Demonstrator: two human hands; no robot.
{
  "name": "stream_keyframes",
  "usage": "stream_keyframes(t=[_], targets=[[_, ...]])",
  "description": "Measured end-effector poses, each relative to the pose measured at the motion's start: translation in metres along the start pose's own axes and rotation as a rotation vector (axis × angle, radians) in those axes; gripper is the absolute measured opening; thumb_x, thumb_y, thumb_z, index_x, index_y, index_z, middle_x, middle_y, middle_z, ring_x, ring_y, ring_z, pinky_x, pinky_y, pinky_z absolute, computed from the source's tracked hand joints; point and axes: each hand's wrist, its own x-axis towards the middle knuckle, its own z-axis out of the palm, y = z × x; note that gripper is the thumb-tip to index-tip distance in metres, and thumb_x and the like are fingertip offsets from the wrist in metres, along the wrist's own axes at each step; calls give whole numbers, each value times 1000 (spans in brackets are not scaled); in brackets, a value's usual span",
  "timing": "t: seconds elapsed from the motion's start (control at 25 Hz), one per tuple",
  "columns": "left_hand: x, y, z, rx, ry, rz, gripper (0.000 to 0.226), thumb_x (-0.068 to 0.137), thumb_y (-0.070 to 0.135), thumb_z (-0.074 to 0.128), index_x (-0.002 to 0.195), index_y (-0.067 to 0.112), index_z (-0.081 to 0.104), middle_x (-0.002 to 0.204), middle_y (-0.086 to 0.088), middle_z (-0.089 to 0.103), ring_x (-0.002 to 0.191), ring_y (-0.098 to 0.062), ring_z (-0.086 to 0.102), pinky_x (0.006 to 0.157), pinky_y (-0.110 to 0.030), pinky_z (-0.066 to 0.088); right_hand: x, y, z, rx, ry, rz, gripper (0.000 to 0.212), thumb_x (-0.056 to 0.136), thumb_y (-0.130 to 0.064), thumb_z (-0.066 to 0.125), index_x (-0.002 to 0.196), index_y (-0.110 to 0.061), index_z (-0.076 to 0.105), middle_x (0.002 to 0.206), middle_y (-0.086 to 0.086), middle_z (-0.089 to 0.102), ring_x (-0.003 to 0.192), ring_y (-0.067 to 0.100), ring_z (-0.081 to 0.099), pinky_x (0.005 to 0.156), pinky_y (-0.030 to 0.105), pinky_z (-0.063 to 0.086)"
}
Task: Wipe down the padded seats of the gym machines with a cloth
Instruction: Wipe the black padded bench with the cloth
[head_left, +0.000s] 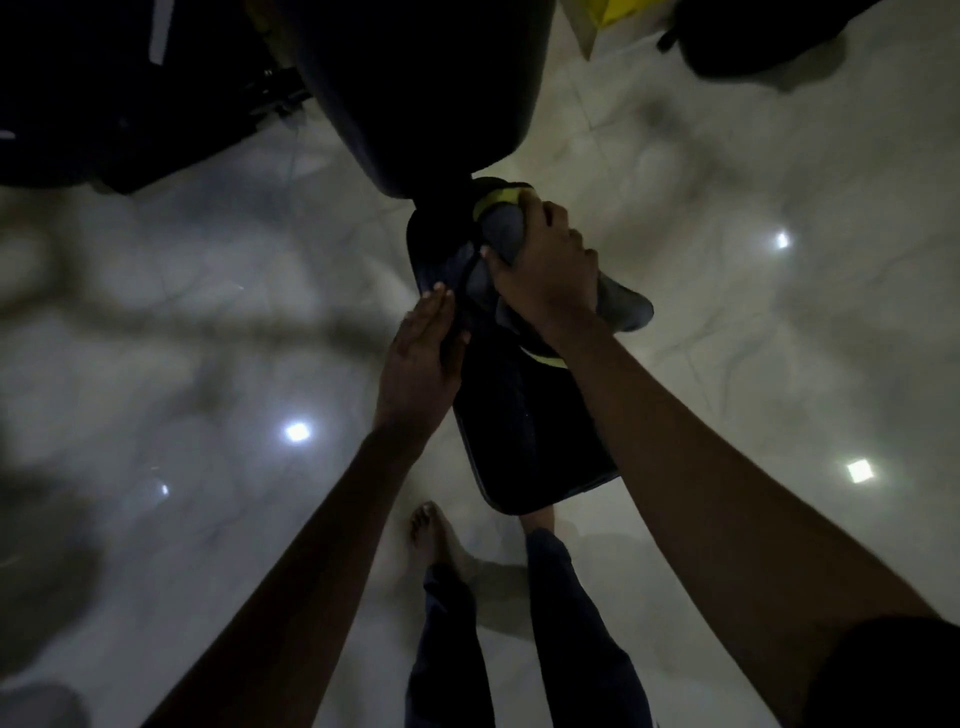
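Right forearm fills the near corner, running up to the right hand (545, 270), whose fingers are curled over a bunched grey cloth (506, 236) and hold it down on the padded seat (524, 426). Most of the cloth sits under the fingertips and just ahead of them, and a loose tail pokes out on the far side of the wrist. Left hand (421, 358) lies flat with straight fingers, pressed against the seat's edge just beside that grip and gripping nothing. A dark backrest pad (426, 78) looms right beyond the knuckles. Below the grip, a bare foot (436, 530) stands on the glossy floor (208, 312).
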Motion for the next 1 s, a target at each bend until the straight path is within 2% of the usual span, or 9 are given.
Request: stream_keyframes(t=[0.16,0.24,0.32,0.44,0.6,0.68,0.8,0.92,1.0], targets=[[14,3,-7,-72,34,-1,40,99,18,59,136,3,59,143,-12,56,137,-21,47,112,-35,42,-48,44,-11,154,-87,110,68,94,-49,60,153,-26,35,140,8,52,116,40,59,90,46,45],[18,7,-6,-93,21,-25,39,98,22,60,134,5,61,142,-9,57,137,-15,46,113,-26,38,-79,65,-19,199,-120,182,69,91,-44,63,152,-24,37,134,9,55,113,40,59,89,45,46],[18,8,-4,-88,7,-51,41,97,23,63,133,5,62,142,-8,57,137,-10,44,114,-19,34,-86,66,-19,156,-88,172,69,89,-41,64,149,-18,38,130,11,56,110,41,60,85,44,46],[20,10,-4,-74,9,-56,41,96,22,65,132,4,63,142,-8,57,137,-10,45,113,-20,36,-46,42,-19,169,-107,105,64,87,-41,65,140,-14,42,128,14,55,110,42,61,84,45,47],[19,14,-6,-75,-6,-54,42,97,22,64,134,4,60,143,-9,56,139,-11,43,114,-21,36,-2,45,-23,358,-264,86,52,91,-42,63,131,-15,44,123,16,58,108,44,60,76,39,40],[17,14,-4,-67,-3,-62,42,97,22,64,135,4,60,144,-8,55,139,-13,43,114,-22,36,-24,64,-26,374,-268,100,50,91,-41,63,132,-17,46,123,14,61,108,42,61,75,35,36],[16,14,-3,-86,-20,-85,43,98,21,63,137,5,58,146,-6,52,142,-15,41,115,-19,31,-86,91,-29,366,-220,182,53,92,-43,63,138,-23,46,126,9,62,106,37,64,76,34,39],[16,14,-1,-95,-12,-86,42,98,19,63,137,4,57,147,-6,52,142,-17,41,116,-20,32,-113,98,-26,253,-164,195,62,91,-48,63,142,-19,44,121,9,62,102,36,65,79,40,50],[16,15,0,-97,10,-83,42,98,17,63,137,3,58,146,-7,53,142,-16,41,116,-21,33,-95,88,-26,227,-159,147,66,91,-48,62,144,-15,41,125,13,59,105,40,63,82,43,49]])
